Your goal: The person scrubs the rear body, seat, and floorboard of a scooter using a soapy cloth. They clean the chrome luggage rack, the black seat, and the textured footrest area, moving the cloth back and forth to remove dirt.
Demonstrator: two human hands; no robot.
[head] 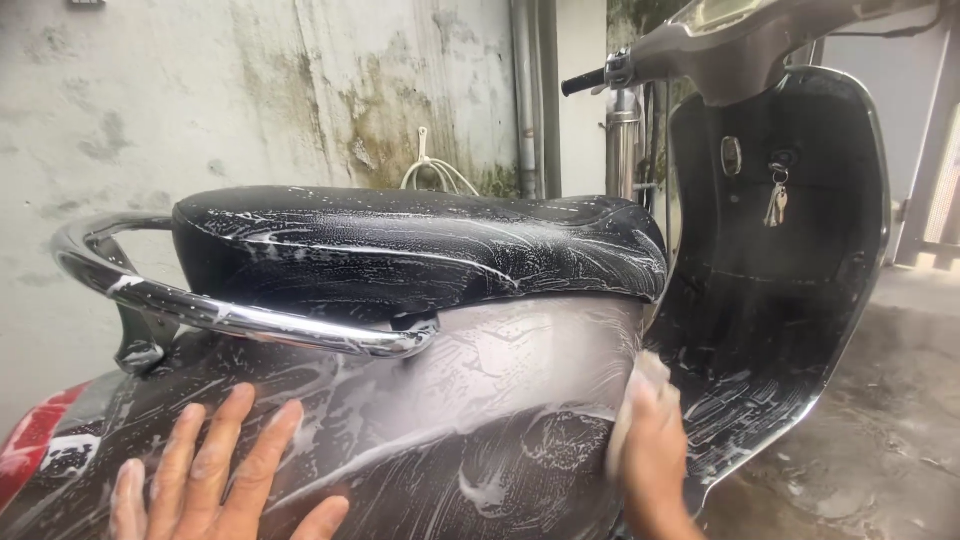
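One scooter (520, 400) stands on wet concrete ground (880, 440) beside a stained wall (250, 90); its soapy side panel (470, 400) is under both hands. The left hand (215, 480) lies flat, fingers spread. The right hand (655, 460) presses one pale cloth (640, 385) on it. One black seat (410, 245), one chrome rail (240, 320).

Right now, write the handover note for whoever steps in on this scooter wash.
Left hand: open, flat on the soapy side panel near the red tail light.
Right hand: pressing a pale sponge against the panel's front edge.
Done: suds streak the black seat, chrome grab rail, panel and footwell.
Left: nothing rinsed yet; handlebar shows no foam. Keys hang in the ignition.
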